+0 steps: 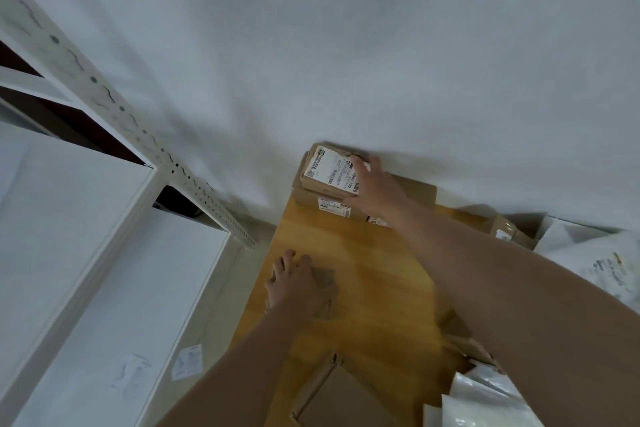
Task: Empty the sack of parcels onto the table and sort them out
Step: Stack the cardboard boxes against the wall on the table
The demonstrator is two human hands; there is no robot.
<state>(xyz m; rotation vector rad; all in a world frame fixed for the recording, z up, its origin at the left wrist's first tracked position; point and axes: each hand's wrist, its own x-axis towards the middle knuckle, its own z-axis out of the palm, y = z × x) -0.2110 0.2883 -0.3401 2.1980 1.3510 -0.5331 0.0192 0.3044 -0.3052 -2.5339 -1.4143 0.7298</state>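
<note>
A wooden table (363, 274) runs away from me to the white wall. At its far end a small labelled cardboard box (329, 168) sits on top of a stack of boxes (334, 206), and my right hand (375, 191) grips its right side. My left hand (298, 284) rests nearer to me on a small brown box (325, 276), fingers curled over it. White plastic mailers (485, 395) lie at the near right. The sack is not visible.
A flat cardboard box (339, 395) lies at the near table edge. More boxes (505, 229) and a white labelled mailer (595, 260) sit at the right. White metal shelving (114, 204) stands at the left, with a labelled white parcel (187, 360) low beside it.
</note>
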